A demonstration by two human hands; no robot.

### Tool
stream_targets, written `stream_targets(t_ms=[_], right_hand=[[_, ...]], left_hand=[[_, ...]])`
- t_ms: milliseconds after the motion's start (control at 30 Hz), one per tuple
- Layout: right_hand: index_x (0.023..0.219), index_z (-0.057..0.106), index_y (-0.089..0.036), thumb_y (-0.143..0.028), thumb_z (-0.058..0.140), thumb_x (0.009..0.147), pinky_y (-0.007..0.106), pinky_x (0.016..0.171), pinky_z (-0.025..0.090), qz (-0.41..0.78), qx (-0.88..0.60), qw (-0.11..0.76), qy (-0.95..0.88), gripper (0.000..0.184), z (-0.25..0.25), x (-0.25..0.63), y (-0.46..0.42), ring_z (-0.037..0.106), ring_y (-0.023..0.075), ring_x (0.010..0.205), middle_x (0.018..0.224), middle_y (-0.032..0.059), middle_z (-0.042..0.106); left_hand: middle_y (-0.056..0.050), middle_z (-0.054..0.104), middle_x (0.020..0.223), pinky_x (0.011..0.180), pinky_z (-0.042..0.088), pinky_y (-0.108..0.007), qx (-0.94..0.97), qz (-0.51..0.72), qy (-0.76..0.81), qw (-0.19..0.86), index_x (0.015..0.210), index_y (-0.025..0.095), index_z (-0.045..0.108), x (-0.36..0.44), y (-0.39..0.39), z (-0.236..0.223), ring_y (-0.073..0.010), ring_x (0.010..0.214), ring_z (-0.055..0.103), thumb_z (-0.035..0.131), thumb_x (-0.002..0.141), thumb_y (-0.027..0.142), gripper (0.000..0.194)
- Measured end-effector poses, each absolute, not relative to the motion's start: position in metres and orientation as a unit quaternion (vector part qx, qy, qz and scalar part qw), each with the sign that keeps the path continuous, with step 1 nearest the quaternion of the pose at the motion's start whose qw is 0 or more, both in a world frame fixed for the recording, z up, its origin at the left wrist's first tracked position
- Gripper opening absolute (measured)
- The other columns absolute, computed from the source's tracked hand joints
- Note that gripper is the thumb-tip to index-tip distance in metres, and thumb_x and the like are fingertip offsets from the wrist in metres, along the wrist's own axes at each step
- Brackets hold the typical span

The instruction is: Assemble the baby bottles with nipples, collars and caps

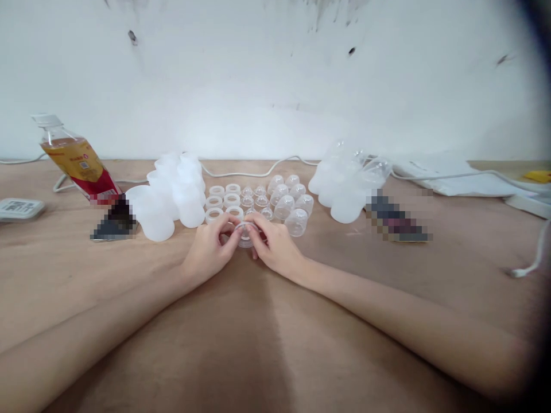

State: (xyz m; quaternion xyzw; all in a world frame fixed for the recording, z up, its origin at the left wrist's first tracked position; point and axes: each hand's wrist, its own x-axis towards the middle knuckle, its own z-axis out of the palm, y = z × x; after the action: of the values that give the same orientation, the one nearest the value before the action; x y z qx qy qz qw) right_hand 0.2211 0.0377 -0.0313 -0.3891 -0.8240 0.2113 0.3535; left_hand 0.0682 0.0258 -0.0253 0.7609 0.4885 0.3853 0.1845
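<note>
My left hand (pixel 213 244) and my right hand (pixel 275 244) meet at the middle of the table, with fingertips and thumbs closed round a small see-through bottle nipple (pixel 246 230). A ring-like rim shows below the thumbs; whether it is a separate collar I cannot tell. Just beyond my fingers stand rows of whitish screw rings (pixel 214 202), see-through nipples (pixel 260 200) and see-through dome caps (pixel 284 206). Behind my left hand are several frosted white bottles (pixel 157 221), open at the top. At the right, more frosted bottles (pixel 346 206) carry see-through domed tops.
A drink bottle (pixel 84 166) with a red and yellow label stands at the left, near a small white device (pixel 20 209). Two blurred-out dark objects flank the bottles. A white cable (pixel 258 174) runs along the wall. White packaging (pixel 451 178) lies back right.
</note>
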Motion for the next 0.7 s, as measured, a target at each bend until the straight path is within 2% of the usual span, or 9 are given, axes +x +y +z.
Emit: stream_targets(t_ms=[167, 367, 533, 700], right_hand=[[0.095, 0.047, -0.018, -0.021, 0.031, 0.087, 0.021, 0.055, 0.038, 0.185, -0.384, 0.332, -0.841, 0.018, -0.0312, 0.2218, 0.0370, 0.051, 0.0105, 0.053, 0.060, -0.0016, 0.052], [0.099, 0.045, -0.017, -0.023, 0.030, 0.087, 0.023, 0.061, 0.038, 0.151, -0.372, 0.325, -0.856, 0.020, -0.0299, 0.2230, 0.0359, 0.053, 0.0122, 0.065, 0.079, 0.0036, 0.057], [0.098, 0.045, -0.017, -0.022, 0.032, 0.087, 0.021, 0.056, 0.036, 0.151, -0.371, 0.318, -0.859, 0.018, -0.0290, 0.2241, 0.0347, 0.049, 0.0099, 0.056, 0.074, 0.0015, 0.056], [0.097, 0.045, -0.018, -0.018, 0.032, 0.085, 0.022, 0.060, 0.037, 0.124, -0.360, 0.318, -0.869, 0.018, -0.0314, 0.2237, 0.0357, 0.050, 0.0110, 0.061, 0.077, 0.0021, 0.057]], left_hand=[[0.006, 0.052, 0.057, 0.048, 0.033, -0.017, 0.774, 0.372, 0.486, 0.164, 0.080, 0.018, 0.048, 0.0686, 0.0252, -0.0253, -0.0064, 0.048, 0.043, 0.044, 0.080, 0.022, 0.006], [0.006, 0.054, 0.059, 0.045, 0.032, -0.017, 0.790, 0.362, 0.478, 0.129, 0.086, 0.019, 0.048, 0.0657, 0.0219, -0.0261, -0.0062, 0.044, 0.042, 0.041, 0.082, 0.026, 0.011], [0.006, 0.053, 0.058, 0.045, 0.032, -0.017, 0.791, 0.360, 0.480, 0.119, 0.082, 0.019, 0.047, 0.0653, 0.0215, -0.0267, -0.0065, 0.043, 0.042, 0.041, 0.082, 0.025, 0.008], [0.005, 0.055, 0.062, 0.051, 0.035, -0.018, 0.799, 0.349, 0.479, 0.099, 0.083, 0.020, 0.046, 0.0646, 0.0219, -0.0282, -0.0080, 0.049, 0.046, 0.042, 0.080, 0.022, 0.005]])
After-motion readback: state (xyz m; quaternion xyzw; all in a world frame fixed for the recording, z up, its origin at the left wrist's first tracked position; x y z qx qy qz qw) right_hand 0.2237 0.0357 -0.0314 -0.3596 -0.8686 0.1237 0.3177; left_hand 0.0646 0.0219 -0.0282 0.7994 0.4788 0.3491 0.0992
